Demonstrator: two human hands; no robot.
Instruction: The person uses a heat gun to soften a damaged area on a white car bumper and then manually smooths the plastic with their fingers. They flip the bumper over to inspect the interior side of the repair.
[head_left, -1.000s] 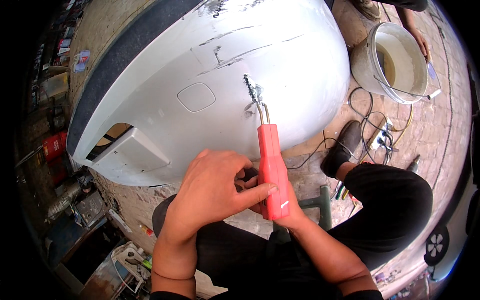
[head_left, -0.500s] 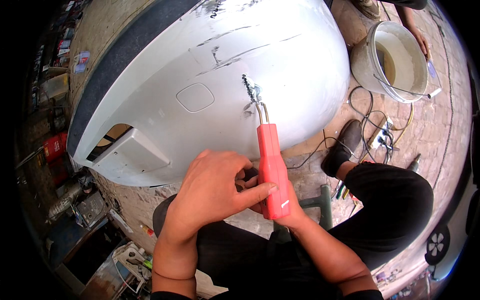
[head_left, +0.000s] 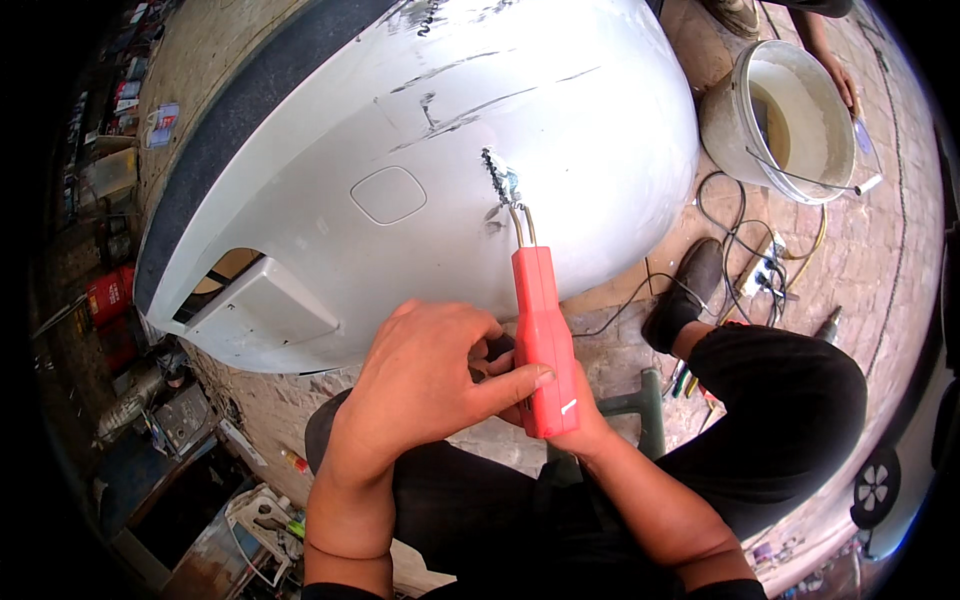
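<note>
A red hot stapler (head_left: 543,330) stands almost upright in the middle of the view, its two brass prongs reaching the silver-grey car bumper (head_left: 450,240). The prong tips meet the bumper at a crack (head_left: 493,172) with dark, wavy marks along it. My right hand (head_left: 592,425) is wrapped round the stapler's handle from behind, its fingers mostly hidden. From the left, my left hand (head_left: 425,375) closes on the handle too: its thumb lies across the red body and its other fingers curl beside it.
Dark scratches cross the bumper's far part. A whitish bucket (head_left: 735,125) stands at the far right, with another person's hand (head_left: 842,85) at its rim. Cables and a power strip (head_left: 765,265) lie beside my dark shoe (head_left: 690,295). Cluttered shelves line the left.
Almost nothing differs. Both hands and the hot stapler hold their place at the crack; the bright glint around the prong tips has dimmed slightly.
</note>
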